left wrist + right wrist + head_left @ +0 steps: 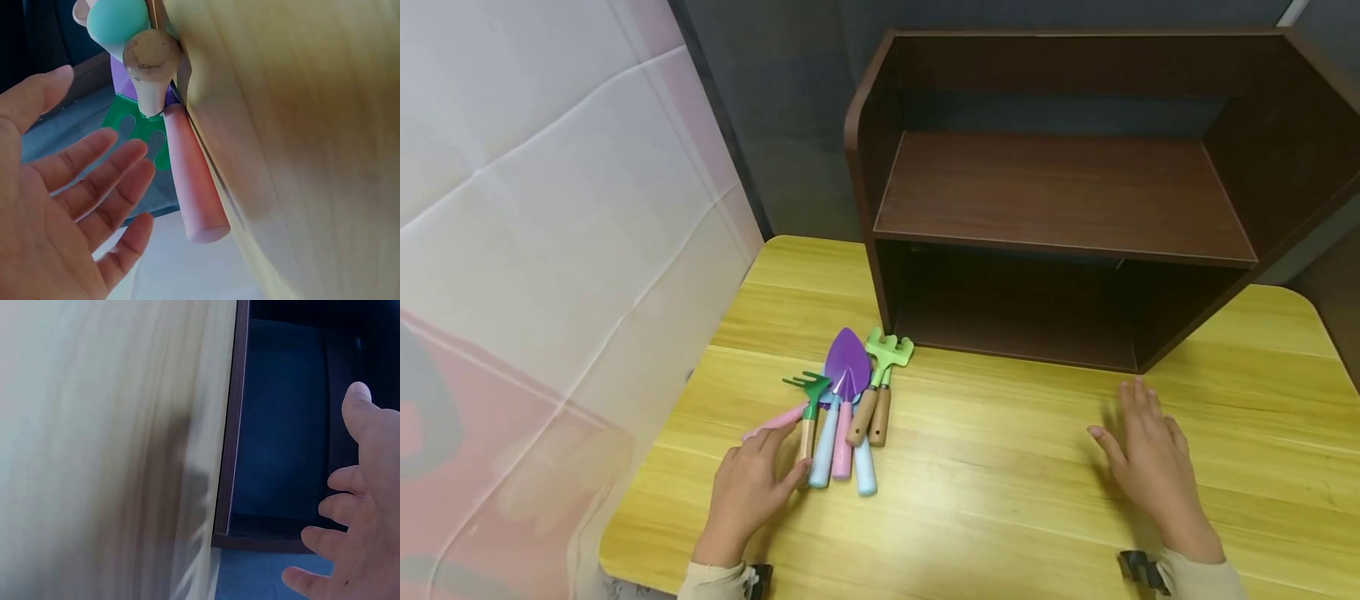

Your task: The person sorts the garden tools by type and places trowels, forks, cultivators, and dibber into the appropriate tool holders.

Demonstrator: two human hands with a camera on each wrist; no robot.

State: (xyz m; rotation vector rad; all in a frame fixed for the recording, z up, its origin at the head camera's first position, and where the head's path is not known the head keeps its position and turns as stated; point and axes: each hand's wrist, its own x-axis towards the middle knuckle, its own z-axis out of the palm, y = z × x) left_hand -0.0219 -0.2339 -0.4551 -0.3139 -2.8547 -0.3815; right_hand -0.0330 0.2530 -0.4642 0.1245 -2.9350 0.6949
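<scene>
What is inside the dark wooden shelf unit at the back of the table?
Both levels of the shelf unit show only bare boards. The lower compartment's back is in deep shadow, so its far corners cannot be seen clearly.

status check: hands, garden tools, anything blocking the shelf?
Left hand open, fingertips at the garden tools, gripping nothing. Right hand open above the table, empty. Tools bunched left of the shelf; both shelf levels look bare, nothing in the way.

Between my hands the yellow wooden table (1000, 467) lies bare; the dark brown wooden shelf (1060, 200) blocks the back, the clustered toy garden tools (846, 408) the left.
</scene>
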